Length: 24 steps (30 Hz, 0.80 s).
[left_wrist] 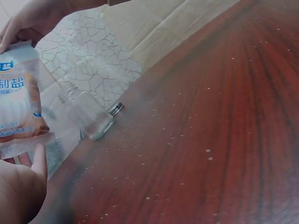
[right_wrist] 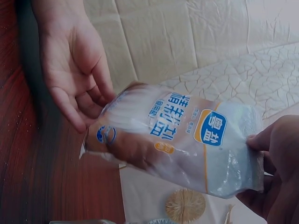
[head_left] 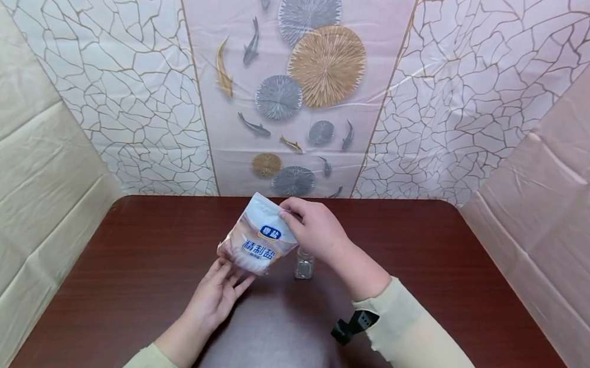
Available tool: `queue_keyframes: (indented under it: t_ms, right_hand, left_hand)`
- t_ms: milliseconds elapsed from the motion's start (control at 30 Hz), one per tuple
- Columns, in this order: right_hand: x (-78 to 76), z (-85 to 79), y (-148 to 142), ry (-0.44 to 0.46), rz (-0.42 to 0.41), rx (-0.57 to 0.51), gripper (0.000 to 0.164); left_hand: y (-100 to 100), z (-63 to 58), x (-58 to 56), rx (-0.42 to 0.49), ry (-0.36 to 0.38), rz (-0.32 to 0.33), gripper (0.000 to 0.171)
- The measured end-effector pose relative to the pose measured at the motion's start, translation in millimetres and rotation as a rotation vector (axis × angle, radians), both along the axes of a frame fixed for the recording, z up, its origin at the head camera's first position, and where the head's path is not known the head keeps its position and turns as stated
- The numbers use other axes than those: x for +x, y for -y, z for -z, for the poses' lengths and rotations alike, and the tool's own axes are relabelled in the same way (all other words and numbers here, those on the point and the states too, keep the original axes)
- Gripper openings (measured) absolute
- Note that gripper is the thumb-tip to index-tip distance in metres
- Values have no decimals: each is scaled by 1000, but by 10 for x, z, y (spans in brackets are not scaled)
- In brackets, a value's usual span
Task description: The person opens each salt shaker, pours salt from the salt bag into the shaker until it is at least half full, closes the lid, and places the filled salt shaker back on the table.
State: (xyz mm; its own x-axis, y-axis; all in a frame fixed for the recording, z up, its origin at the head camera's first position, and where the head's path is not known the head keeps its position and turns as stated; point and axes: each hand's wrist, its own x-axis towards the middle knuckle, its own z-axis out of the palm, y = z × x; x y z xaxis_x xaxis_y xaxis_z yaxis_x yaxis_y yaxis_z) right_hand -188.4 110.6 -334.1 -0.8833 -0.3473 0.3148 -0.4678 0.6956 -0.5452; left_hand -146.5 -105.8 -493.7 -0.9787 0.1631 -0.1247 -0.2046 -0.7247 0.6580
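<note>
A blue, white and brown plastic bag of refined salt (head_left: 258, 237) is held tilted above the table. My right hand (head_left: 318, 225) pinches its upper corner between thumb and fingers. Beneath its lower edge is my left hand (head_left: 219, 292), palm up, fingers extended and loosely bent at the bag's bottom. In the left wrist view the left thumb (left_wrist: 40, 161) lies against the bottom seam. Just right of the bag, a clear glass jar (head_left: 305, 266) stands on the table, partly hidden by the bag and right hand. Its threaded neck (left_wrist: 70, 92) has no lid on it.
A small shiny metal piece (left_wrist: 116, 108) shows beside the jar in the left wrist view. White specks dot the dark red wooden table (head_left: 120, 285). Patterned cloth (head_left: 304, 90) hangs behind, with beige cloth (head_left: 14, 169) at the sides.
</note>
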Motion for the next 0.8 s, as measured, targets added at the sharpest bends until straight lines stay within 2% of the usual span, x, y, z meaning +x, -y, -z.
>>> queue_keyframes:
  t_ms: [233,600,800]
  right_hand:
    - [-64,50,-53,5,-13,33,13]
    - [-115,75,-114,29,-7,37,12]
    - [-138,103,-147,50,2,51,12]
  left_hand:
    - [54,-17,-30,30,25,-10,22]
    - [106,-37,-78,-13,-4,-10,25]
    - [126,-28,-95,5,-16,15,28]
